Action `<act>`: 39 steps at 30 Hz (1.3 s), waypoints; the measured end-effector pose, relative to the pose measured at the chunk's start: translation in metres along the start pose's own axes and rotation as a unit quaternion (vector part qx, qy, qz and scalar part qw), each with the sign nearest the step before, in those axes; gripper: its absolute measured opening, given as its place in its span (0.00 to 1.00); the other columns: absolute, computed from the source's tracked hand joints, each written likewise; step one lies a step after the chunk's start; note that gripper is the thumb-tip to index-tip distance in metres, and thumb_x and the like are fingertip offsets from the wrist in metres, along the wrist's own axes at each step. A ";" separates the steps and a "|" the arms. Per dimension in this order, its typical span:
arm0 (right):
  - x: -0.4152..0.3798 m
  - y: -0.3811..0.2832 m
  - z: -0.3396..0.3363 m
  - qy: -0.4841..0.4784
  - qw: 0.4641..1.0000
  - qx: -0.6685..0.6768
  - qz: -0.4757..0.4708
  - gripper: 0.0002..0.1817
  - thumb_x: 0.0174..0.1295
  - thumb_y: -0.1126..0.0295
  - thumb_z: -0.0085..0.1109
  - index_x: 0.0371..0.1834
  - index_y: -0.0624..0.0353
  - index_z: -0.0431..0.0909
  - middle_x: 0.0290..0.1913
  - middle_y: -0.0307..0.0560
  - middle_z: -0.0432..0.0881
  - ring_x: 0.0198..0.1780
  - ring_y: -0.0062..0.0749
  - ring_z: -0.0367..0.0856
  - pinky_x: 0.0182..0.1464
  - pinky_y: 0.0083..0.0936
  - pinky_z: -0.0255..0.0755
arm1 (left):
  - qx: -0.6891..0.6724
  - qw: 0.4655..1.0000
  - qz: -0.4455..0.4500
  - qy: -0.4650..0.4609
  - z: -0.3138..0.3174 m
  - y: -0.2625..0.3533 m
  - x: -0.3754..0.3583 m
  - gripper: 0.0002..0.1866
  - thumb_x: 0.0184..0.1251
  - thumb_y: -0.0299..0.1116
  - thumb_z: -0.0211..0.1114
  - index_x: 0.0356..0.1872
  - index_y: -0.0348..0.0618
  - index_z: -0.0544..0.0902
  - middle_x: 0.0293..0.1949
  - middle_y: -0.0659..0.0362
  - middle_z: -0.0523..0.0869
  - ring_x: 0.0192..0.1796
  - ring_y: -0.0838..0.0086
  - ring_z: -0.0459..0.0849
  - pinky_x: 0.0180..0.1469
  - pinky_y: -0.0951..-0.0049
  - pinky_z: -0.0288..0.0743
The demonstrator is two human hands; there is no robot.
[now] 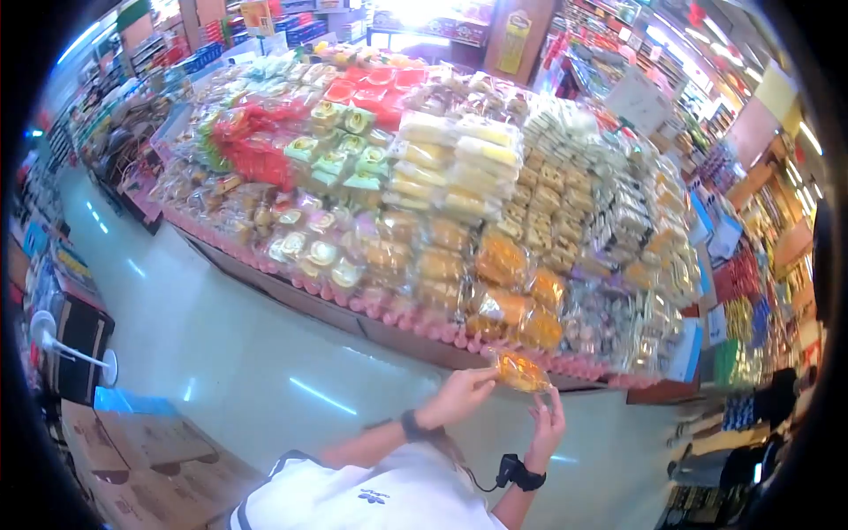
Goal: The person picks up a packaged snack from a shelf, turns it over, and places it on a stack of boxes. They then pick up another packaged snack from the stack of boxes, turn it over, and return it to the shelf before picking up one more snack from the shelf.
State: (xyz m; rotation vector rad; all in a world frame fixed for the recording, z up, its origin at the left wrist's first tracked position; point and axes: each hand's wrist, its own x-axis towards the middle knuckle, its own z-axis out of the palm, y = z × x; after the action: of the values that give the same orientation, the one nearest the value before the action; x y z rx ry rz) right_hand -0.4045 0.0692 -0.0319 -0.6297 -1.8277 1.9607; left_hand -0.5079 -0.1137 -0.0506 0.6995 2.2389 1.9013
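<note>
A clear-wrapped orange-brown bread [521, 372] is held up in front of me, just off the near edge of a large display of wrapped baked goods. My left hand [458, 397] pinches the wrapper at its left end. At the other end, my right hand [548, 426] grips the wrapper's right edge with its fingertips. Similar orange-brown breads [501, 305] in clear bags lie stacked on the display just beyond my hands. Beside them sit packs of browner rolls [441, 263].
The display has a pink ruffled edge [389, 311]. On it lie long pale packs [455, 163], red packages [256, 146] and green-and-white packs [349, 159]. Cardboard boxes [159, 468] stand at lower left on the shiny floor [256, 344]. People's legs [720, 428] show at right.
</note>
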 end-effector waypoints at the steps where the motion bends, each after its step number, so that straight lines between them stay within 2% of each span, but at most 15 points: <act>1: 0.021 0.003 0.005 -0.011 1.000 -0.009 -0.007 0.25 0.70 0.74 0.49 0.70 0.70 0.63 0.67 0.53 0.70 0.62 0.42 0.78 0.56 0.30 0.76 | -0.013 0.999 -0.017 0.025 0.000 -0.003 0.016 0.17 0.68 0.30 0.61 0.54 0.33 0.80 0.45 0.42 0.86 0.41 0.57 0.87 0.46 0.67 0.78; 6: 0.119 0.014 0.038 -0.055 0.998 0.018 -0.033 0.22 0.71 0.73 0.51 0.66 0.70 0.68 0.66 0.51 0.72 0.63 0.36 0.74 0.61 0.28 0.72 | 0.032 0.998 -0.043 0.025 -0.018 -0.014 0.087 0.18 0.67 0.26 0.61 0.58 0.37 0.79 0.49 0.46 0.86 0.50 0.60 0.85 0.54 0.67 0.76; 12: 0.191 0.078 0.056 -0.072 0.986 -0.139 -0.054 0.19 0.69 0.76 0.53 0.63 0.66 0.73 0.63 0.48 0.75 0.62 0.31 0.74 0.65 0.27 0.67 | 0.142 0.989 0.002 0.044 -0.013 -0.085 0.133 0.19 0.65 0.26 0.60 0.57 0.35 0.79 0.51 0.45 0.84 0.53 0.53 0.82 0.58 0.61 0.74; 16: 0.197 0.108 0.063 -0.047 0.994 -0.092 0.023 0.22 0.67 0.73 0.56 0.63 0.67 0.71 0.58 0.50 0.76 0.56 0.33 0.78 0.59 0.27 0.72 | 0.116 0.992 -0.051 -0.007 -0.018 -0.060 0.144 0.16 0.63 0.24 0.59 0.53 0.37 0.81 0.46 0.43 0.85 0.50 0.51 0.83 0.53 0.59 0.76; 18: 0.198 0.078 0.077 -0.041 0.990 -0.082 0.106 0.22 0.66 0.72 0.57 0.63 0.67 0.70 0.55 0.49 0.77 0.49 0.30 0.79 0.50 0.26 0.76 | 0.154 0.984 -0.086 -0.003 -0.002 -0.099 0.135 0.16 0.63 0.25 0.58 0.52 0.39 0.81 0.45 0.44 0.84 0.50 0.51 0.82 0.53 0.58 0.75; 19: 0.203 0.085 0.076 -0.067 0.989 -0.115 0.067 0.22 0.66 0.71 0.57 0.62 0.67 0.70 0.52 0.49 0.77 0.44 0.27 0.79 0.45 0.25 0.77 | 0.108 0.989 -0.097 -0.013 -0.006 -0.093 0.139 0.16 0.64 0.26 0.58 0.52 0.39 0.81 0.46 0.44 0.84 0.50 0.50 0.82 0.53 0.58 0.75; 20: 0.201 0.056 0.090 -0.036 0.987 -0.082 0.131 0.23 0.66 0.72 0.57 0.63 0.68 0.70 0.53 0.51 0.79 0.49 0.30 0.79 0.50 0.27 0.76 | 0.062 0.993 -0.102 -0.020 -0.010 -0.086 0.141 0.15 0.64 0.26 0.58 0.51 0.39 0.81 0.47 0.45 0.84 0.51 0.50 0.81 0.54 0.57 0.74; 21: 0.213 0.114 0.067 -0.048 0.976 -0.211 0.021 0.25 0.65 0.71 0.57 0.65 0.67 0.69 0.58 0.54 0.77 0.55 0.36 0.78 0.58 0.30 0.72 | 0.076 0.994 -0.081 -0.002 -0.011 -0.093 0.140 0.15 0.64 0.27 0.58 0.52 0.39 0.81 0.48 0.45 0.84 0.52 0.50 0.81 0.55 0.57 0.74; 22: 0.219 0.121 0.061 -0.082 0.980 -0.179 0.014 0.27 0.67 0.70 0.56 0.69 0.60 0.66 0.63 0.56 0.74 0.59 0.45 0.76 0.63 0.35 0.69 | 0.086 0.995 -0.059 0.010 -0.007 -0.104 0.137 0.16 0.64 0.28 0.58 0.52 0.38 0.81 0.49 0.45 0.83 0.53 0.50 0.81 0.56 0.58 0.74; 24: 0.227 0.116 0.058 -0.109 0.967 -0.231 -0.002 0.25 0.67 0.69 0.56 0.67 0.64 0.69 0.65 0.55 0.72 0.63 0.44 0.72 0.67 0.34 0.64 | 0.133 0.987 -0.026 0.085 0.005 -0.133 0.130 0.14 0.65 0.30 0.58 0.49 0.36 0.81 0.49 0.45 0.82 0.53 0.50 0.80 0.56 0.58 0.74; 26: 0.235 0.179 0.035 -0.110 0.972 -0.206 0.022 0.26 0.72 0.57 0.53 0.67 0.60 0.70 0.67 0.55 0.72 0.65 0.44 0.70 0.68 0.34 0.60 | 0.130 0.990 -0.008 0.057 0.000 -0.141 0.129 0.12 0.66 0.30 0.58 0.46 0.35 0.80 0.47 0.45 0.81 0.51 0.50 0.80 0.54 0.57 0.74; 27: 0.220 0.098 0.058 -0.137 0.940 -0.312 -0.024 0.27 0.72 0.57 0.53 0.70 0.59 0.67 0.67 0.55 0.72 0.65 0.41 0.71 0.69 0.33 0.59 | 0.099 0.994 -0.040 0.011 -0.008 -0.134 0.131 0.12 0.66 0.30 0.57 0.46 0.35 0.79 0.45 0.45 0.80 0.49 0.49 0.80 0.52 0.56 0.74; 30: 0.261 0.226 0.016 -0.101 0.989 -0.093 0.047 0.31 0.66 0.66 0.59 0.71 0.60 0.63 0.65 0.56 0.72 0.66 0.48 0.69 0.69 0.38 0.60 | 0.057 0.996 -0.072 -0.001 -0.018 -0.121 0.128 0.13 0.66 0.30 0.58 0.47 0.35 0.79 0.44 0.46 0.80 0.48 0.49 0.80 0.51 0.56 0.74; 34: 0.225 0.107 0.069 -0.053 0.971 -0.230 -0.040 0.28 0.66 0.66 0.59 0.68 0.61 0.66 0.62 0.57 0.74 0.64 0.48 0.71 0.68 0.38 0.61 | 0.086 0.995 -0.057 -0.017 -0.022 -0.133 0.123 0.13 0.66 0.31 0.57 0.48 0.36 0.79 0.47 0.47 0.80 0.49 0.50 0.80 0.52 0.59 0.75; 39: 0.199 0.043 0.090 0.008 0.963 -0.253 -0.094 0.25 0.65 0.67 0.59 0.65 0.63 0.69 0.59 0.58 0.76 0.61 0.48 0.73 0.66 0.38 0.63 | 0.104 0.992 -0.069 0.004 -0.033 -0.135 0.118 0.14 0.67 0.32 0.57 0.50 0.37 0.79 0.48 0.47 0.81 0.51 0.51 0.80 0.53 0.60 0.75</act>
State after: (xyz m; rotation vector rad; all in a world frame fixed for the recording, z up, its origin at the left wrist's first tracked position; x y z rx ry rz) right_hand -0.6188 0.1034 -0.0828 -0.5863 -2.3019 1.3638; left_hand -0.6608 -0.1083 -0.1494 0.5455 2.4439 1.6270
